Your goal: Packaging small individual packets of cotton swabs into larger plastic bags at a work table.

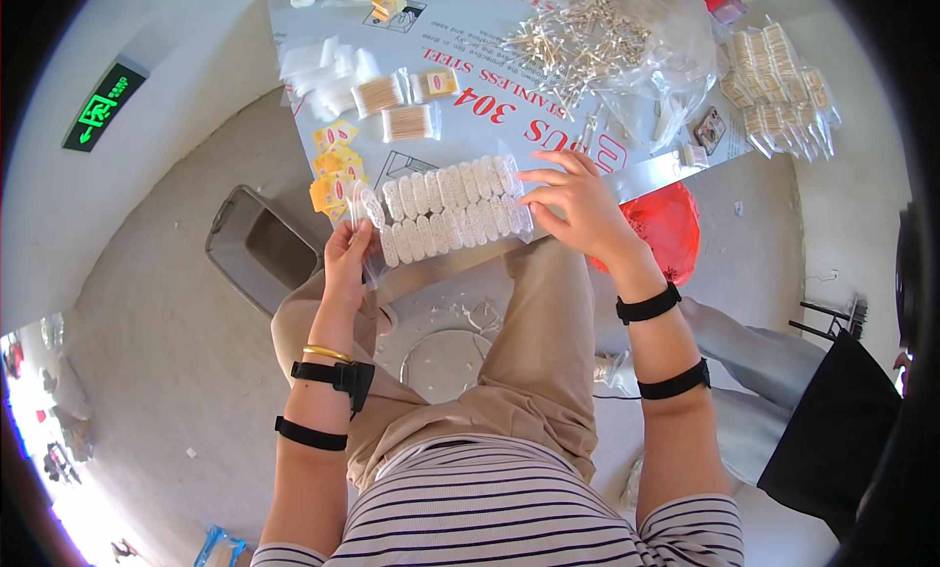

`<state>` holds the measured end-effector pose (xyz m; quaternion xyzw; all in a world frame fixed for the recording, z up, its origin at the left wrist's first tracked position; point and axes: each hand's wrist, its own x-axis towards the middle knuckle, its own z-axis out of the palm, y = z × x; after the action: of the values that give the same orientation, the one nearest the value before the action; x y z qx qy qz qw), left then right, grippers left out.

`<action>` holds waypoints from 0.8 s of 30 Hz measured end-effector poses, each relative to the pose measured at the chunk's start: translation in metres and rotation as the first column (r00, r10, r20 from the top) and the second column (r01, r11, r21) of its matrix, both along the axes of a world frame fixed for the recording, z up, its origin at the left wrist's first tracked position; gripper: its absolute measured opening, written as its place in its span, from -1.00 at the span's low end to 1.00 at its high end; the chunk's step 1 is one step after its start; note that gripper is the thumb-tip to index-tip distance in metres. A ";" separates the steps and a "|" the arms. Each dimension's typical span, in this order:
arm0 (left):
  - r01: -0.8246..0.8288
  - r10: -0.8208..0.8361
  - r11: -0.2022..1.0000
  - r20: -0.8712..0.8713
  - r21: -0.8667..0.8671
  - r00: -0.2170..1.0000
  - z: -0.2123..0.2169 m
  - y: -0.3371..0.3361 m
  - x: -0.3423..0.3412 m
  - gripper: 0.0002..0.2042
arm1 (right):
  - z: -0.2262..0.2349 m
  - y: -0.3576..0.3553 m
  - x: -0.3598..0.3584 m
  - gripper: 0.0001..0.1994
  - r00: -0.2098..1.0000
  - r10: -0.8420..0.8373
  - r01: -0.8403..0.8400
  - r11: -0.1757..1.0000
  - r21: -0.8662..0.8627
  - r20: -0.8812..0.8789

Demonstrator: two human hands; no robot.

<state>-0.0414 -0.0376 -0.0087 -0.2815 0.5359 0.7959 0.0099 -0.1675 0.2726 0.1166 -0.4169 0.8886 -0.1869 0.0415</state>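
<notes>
A clear bag of cotton swab packs (450, 210) lies in front of me at the table's near edge, two rows of white cotton ends facing up. My left hand (347, 259) is closed on the loose plastic at its left end, beside one pack standing apart from the rows. At the other end, my right hand (580, 207) has its fingers spread, the tips at the bag's right edge. Past the bag lie small swab packs (409, 123) in clear wrappers. Yellow printed cards (336, 164) are piled by its left end.
Loose cotton swabs (578, 48) heap on a plastic bag at the back. Stacked swab packs (778, 87) stand at the far right, near a phone (710, 129). Empty clear bags (333, 72) lie left. A grey bin (257, 244) and red bag (668, 229) are below the table.
</notes>
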 end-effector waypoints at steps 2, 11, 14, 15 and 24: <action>-0.022 0.022 1.000 0.000 0.007 1.000 0.003 0.002 -0.001 -0.85 | -0.009 0.009 0.002 -0.86 0.999 -0.010 0.010 1.000 0.008 0.031; -0.108 0.111 0.992 -0.039 0.071 0.993 0.008 0.007 -0.022 -0.82 | -0.043 -0.030 -0.020 -0.68 0.951 -0.265 0.300 0.912 -0.280 0.156; -0.107 0.106 0.991 0.011 0.083 0.994 0.005 0.014 -0.030 -0.83 | -0.094 -0.037 -0.022 -0.58 0.740 -0.474 0.620 0.755 -0.211 0.478; -0.125 0.125 0.987 0.003 0.100 0.992 0.008 0.015 -0.028 -0.83 | -0.095 -0.040 -0.020 -0.52 0.623 -0.442 0.688 0.703 -0.182 0.645; -0.283 0.287 0.955 -0.046 0.085 0.957 0.008 0.020 -0.018 -0.80 | -0.055 -0.163 -0.025 -0.81 0.926 -0.074 0.192 0.937 -0.292 0.370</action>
<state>-0.0599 -0.0178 -0.0008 -0.3319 0.4584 0.8171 -0.1096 -0.1922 0.1100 0.0620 -0.3156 0.8504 -0.4039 0.1184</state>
